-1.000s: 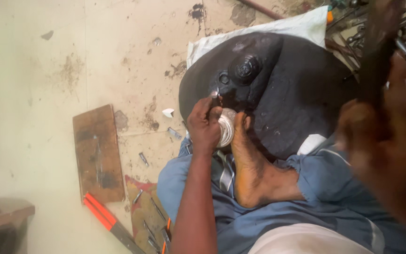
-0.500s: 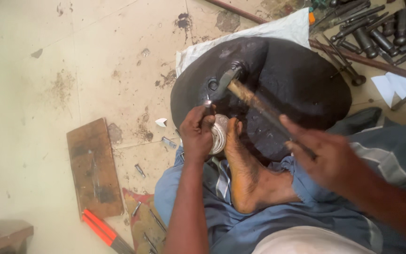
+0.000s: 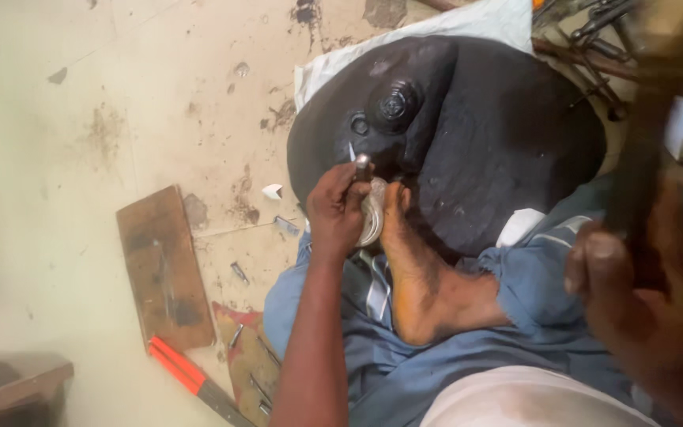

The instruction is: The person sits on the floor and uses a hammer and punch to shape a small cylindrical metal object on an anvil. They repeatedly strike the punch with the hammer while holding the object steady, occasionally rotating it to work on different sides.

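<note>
My left hand [image 3: 337, 209] grips a short metal punch [image 3: 361, 166] upright against a round silvery metal part [image 3: 373, 212]. That part rests at the near edge of a large black round metal block [image 3: 484, 134], and my bare foot [image 3: 416, 269] presses against it. My right hand [image 3: 650, 292] is raised close to the camera at the right, blurred, shut on the dark handle of a hammer [image 3: 642, 150]. The hammer's head is out of sight at the top edge.
A wooden board [image 3: 164, 269] lies on the stained concrete floor at the left. A red-handled tool [image 3: 187, 375] lies below the board, beside a flat rusty piece. Small bits lie scattered nearby. Long metal tools [image 3: 594, 32] are piled at the top right. White cloth [image 3: 468, 20] lies under the block.
My right hand has swung the hammer up from the punch to a raised position near the camera. My left hand still holds the punch on the part.
</note>
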